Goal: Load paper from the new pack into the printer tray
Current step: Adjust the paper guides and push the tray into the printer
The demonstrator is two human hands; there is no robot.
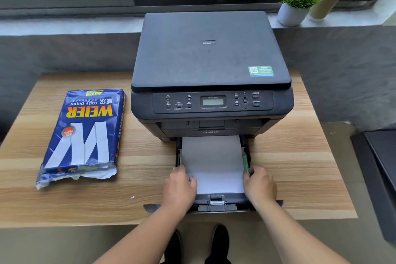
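A dark printer [211, 66] stands on the wooden table [300, 167]. Its paper tray [216, 204] is pulled out toward me, and a stack of white paper [212, 161] lies flat in it. My left hand [179, 188] rests on the stack's left edge, thumb on the sheets. My right hand [260, 184] sits at the right edge, fingers by the green side guide [245, 164]. The blue paper pack [85, 133] lies left of the printer, its near end torn open.
A small potted plant [296, 3] and a paper cup [327, 0] stand on the window sill behind the printer. A dark piece of furniture [379, 173] is at the right. My shoes [199, 244] show below the table's front edge.
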